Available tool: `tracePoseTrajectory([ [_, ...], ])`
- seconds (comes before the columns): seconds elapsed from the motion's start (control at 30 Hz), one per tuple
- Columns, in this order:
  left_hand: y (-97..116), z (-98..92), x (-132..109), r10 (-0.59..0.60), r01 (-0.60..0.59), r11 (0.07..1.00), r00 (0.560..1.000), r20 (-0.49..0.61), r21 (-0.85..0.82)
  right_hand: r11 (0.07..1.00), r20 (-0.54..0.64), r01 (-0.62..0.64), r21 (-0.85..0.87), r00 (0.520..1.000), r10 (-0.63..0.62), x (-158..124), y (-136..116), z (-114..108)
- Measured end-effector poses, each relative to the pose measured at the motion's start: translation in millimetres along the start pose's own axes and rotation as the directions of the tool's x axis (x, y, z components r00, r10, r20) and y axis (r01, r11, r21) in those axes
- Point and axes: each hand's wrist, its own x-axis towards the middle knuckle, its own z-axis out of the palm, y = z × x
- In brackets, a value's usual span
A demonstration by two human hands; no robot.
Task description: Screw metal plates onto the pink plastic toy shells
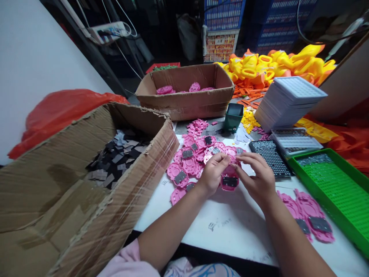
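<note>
Over the middle of the table, my left hand [215, 173] is closed, thumb and fingers pinched at the edge of a pink plastic casing [230, 184] with a dark rectangular patch. My right hand [256, 175] is at the right side of that casing, thumb and forefinger drawn close together. Whatever is between those fingertips is too small to make out. Around and behind my hands lies a heap of similar pink casings [190, 166], many with grey or black patches. Two more pink casings [317, 217] lie right of my right forearm.
A cardboard box [150, 169] with dark flat pieces stands left; another box [184, 105] with pink parts is behind. A dark green cup [233, 117], stacked white trays [276, 107], a black tray [269, 157] and a green tray [337, 184] stand right. Yellow toys [273, 65] are piled behind.
</note>
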Motion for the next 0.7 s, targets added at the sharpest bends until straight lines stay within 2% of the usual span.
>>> tracePoseTrajectory([
  [0.13, 1.5, 1.2, -1.8, 0.039, -0.039, 0.999, 0.999, -0.004, 0.011, 0.998, -0.023, 0.057, 0.028, 0.998, -0.056, 1.7, -1.4, -1.1],
  [0.3, 5.9, 8.2, -6.1, -0.038, 0.040, 0.994, 0.999, 0.016, -0.102, 0.991, -0.053, 0.134, -0.020, 0.989, -0.135, 2.9, -3.5, -2.4],
  [0.43, 10.3, 12.9, -10.1, -0.041, 0.042, 0.998, 0.999, 0.021, -0.039, 0.990, -0.064, 0.133, -0.042, 0.989, -0.135, 3.5, -8.4, -0.7],
  [0.53, 12.5, 13.7, -11.2, -0.045, 0.045, 0.999, 0.999, -0.010, -0.012, 0.991, -0.036, 0.133, 0.009, 0.991, -0.132, 3.9, -12.7, -1.5],
  [0.7, 16.9, 9.5, -11.3, -0.107, 0.110, 0.974, 0.994, 0.027, -0.196, 0.976, 0.027, 0.046, 0.211, 0.998, -0.052, 3.0, -16.8, -8.8],
])
